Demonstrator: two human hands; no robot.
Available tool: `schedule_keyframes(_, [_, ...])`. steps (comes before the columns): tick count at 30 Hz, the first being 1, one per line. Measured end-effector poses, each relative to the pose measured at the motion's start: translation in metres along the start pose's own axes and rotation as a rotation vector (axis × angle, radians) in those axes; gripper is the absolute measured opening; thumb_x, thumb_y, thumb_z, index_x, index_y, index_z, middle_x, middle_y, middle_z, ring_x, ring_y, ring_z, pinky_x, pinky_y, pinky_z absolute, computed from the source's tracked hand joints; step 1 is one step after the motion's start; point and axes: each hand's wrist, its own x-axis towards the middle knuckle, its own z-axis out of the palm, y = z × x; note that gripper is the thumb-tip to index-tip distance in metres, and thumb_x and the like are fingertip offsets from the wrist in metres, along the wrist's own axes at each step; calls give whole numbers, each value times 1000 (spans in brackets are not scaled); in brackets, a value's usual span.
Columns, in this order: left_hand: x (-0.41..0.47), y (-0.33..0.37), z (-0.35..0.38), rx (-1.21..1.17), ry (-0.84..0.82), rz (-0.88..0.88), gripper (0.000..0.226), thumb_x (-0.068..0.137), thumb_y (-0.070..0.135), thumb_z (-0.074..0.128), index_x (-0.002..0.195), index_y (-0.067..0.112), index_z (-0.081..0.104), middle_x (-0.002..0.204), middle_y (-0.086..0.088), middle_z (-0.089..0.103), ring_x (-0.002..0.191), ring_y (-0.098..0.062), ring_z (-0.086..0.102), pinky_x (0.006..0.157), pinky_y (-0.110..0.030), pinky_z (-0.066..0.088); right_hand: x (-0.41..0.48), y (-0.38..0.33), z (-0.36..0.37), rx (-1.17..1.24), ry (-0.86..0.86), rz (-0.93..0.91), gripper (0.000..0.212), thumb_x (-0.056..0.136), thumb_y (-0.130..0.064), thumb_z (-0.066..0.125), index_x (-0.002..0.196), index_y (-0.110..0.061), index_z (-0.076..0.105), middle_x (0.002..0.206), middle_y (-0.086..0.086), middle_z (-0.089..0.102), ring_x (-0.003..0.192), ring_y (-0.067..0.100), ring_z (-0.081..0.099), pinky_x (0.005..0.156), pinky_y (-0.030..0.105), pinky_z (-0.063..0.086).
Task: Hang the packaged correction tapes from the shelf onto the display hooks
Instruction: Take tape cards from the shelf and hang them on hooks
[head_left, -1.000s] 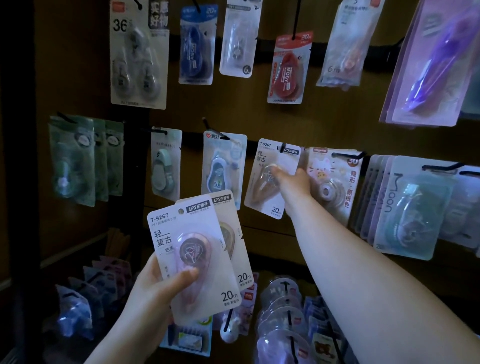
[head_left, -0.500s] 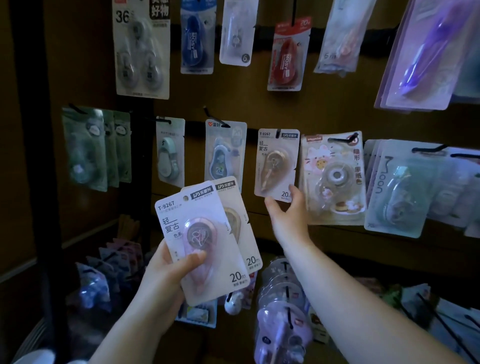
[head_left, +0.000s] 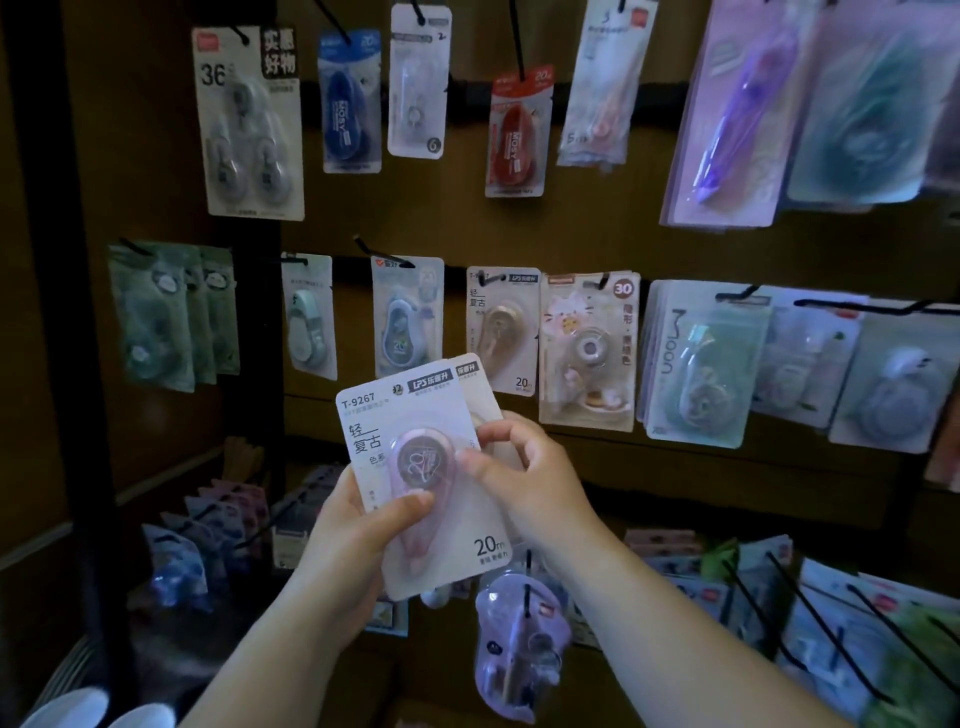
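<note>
one t-9267 correction tape pack (head_left: 501, 335) hung on its middle-row hook (head_left: 488, 279). the left hand (head_left: 358, 525) gripped two more, thumb across the front pack (head_left: 415, 467). the right hand (head_left: 524, 478) pinched, i think, the rear pack (head_left: 475, 384). both were left to hang.

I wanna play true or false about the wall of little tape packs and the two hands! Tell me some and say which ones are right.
1. The left hand grips the held packs. True.
2. The right hand is up at a hook on the wall. False: it pinches the held packs at their right edge.
3. A red pack hangs in the top row. True.
4. The front one of the held packs says 36. False: it says 20m.
</note>
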Motion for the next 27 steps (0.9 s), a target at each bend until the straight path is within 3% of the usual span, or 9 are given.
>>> schedule_keyframes(2, [-1,0,4,3,-20,-9,42,60,8,61,99,24,59,85,4,75,76,-12,71,57,-23,56,0,-1,-2,12,14,24,23,81,-11,64,69,-25,52,114,5,56,101,21,57,89,39,50])
schedule_keyframes(6, [-5,1,15,-11,-40,-58,44,60,6,72,99,22,59,81,3,75,72,-11,72,57,-26,56,0,1,-3,99,42,125,21,85,-13,58,68,-23,52,77,1,58,77,20,56,73,37,49])
schedule_keyframes(9, [-2,0,18,-88,13,-103,32,72,33,52,101,23,60,81,3,76,74,-13,72,59,-29,56,2,3,-2,139,59,160,20,90,-16,51,71,-22,49,75,0,56,71,16,53,64,27,43])
schedule_keyframes(11, [3,0,17,-216,60,-175,42,88,46,34,105,19,61,86,-4,74,82,-21,69,64,-34,52,5,3,-3,246,83,224,18,93,-17,46,76,-21,48,78,3,57,71,18,54,64,29,44])
schedule_keyframes(14, [3,1,14,-230,111,-231,39,98,31,27,108,14,60,92,-8,70,87,-25,62,70,-38,47,13,1,-4,402,146,271,18,95,-14,43,79,-20,47,78,6,57,68,18,53,62,30,45])
schedule_keyframes(18, [2,-3,7,-141,151,-214,31,98,14,31,99,15,62,77,-4,75,80,-24,65,65,-36,47,23,-6,-12,411,182,230,17,95,-16,43,80,-21,48,84,6,60,79,24,57,80,41,49])
schedule_keyframes(23, [4,0,-7,-109,251,-188,29,98,12,32,92,14,60,77,-9,71,70,-25,65,60,-33,46,39,-26,-28,279,282,56,20,95,-16,43,77,-24,47,80,-3,55,72,11,53,66,26,45])
schedule_keyframes(27, [2,1,-16,-127,285,-182,28,97,9,33,92,13,60,77,-7,70,75,-24,62,61,-34,44,46,-34,-25,164,326,-43,23,93,-15,45,73,-25,46,77,-4,53,71,10,51,67,26,43])
